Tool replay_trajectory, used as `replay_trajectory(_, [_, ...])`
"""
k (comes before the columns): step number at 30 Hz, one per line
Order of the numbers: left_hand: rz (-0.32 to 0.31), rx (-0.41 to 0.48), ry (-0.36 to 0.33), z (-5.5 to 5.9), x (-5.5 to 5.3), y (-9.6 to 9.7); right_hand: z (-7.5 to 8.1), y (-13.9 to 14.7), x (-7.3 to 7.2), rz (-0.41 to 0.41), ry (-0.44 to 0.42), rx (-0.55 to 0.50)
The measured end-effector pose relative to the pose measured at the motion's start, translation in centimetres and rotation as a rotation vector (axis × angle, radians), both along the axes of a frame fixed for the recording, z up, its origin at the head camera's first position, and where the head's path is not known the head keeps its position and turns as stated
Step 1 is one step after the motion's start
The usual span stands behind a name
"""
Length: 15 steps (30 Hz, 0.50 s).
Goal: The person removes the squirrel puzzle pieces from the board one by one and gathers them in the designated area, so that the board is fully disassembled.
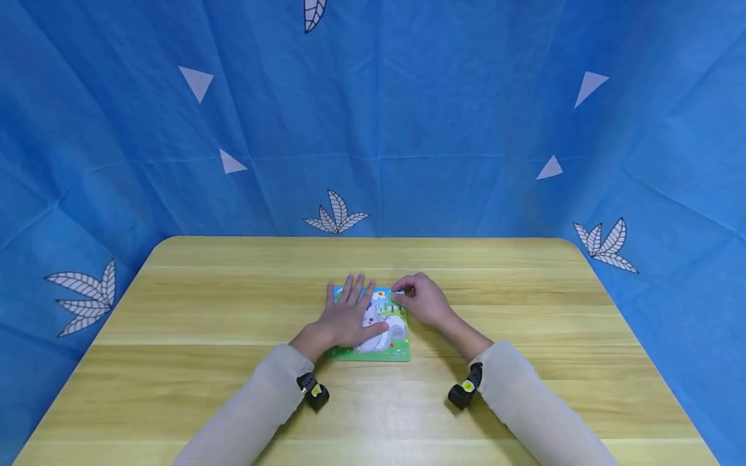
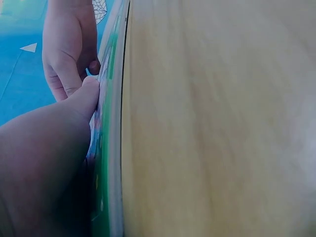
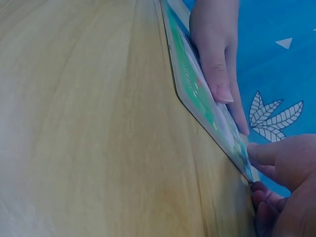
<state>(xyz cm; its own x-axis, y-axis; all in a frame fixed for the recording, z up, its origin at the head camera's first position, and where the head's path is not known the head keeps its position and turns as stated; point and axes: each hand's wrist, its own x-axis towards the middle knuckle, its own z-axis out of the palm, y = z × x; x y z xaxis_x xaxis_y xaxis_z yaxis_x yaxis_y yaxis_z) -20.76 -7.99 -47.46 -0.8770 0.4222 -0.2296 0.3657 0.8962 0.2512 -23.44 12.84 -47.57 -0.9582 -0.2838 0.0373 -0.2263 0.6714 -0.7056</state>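
Observation:
A flat cartoon picture puzzle lies on the table, showing a grey-white animal with a curled tail on green ground. My left hand rests palm down across its left half, fingers spread and straight, covering much of the picture. At the far right corner, my right hand pinches the edge, with its thumb over the face and the other fingers curled by the rim. Seen from the left wrist, the puzzle is nearly edge-on with a pale border. Any small piece between the right fingertips is too hidden to tell.
A light wood-grain table with rounded far corners bears the puzzle. Blue cloth with white leaves and triangles hangs behind and at both sides. Each wrist wears a black strapped camera below a pale sleeve.

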Motion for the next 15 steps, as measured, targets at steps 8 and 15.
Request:
replay_trajectory(8, [0.006,-0.003,0.008,0.1,0.1,0.1,0.2,-0.5,0.1,-0.044,-0.035,0.002])
replay_trajectory(15, [0.011,-0.008,0.001,0.2,0.0,0.1,0.4,-1.1,0.4,-0.079,-0.037,0.015])
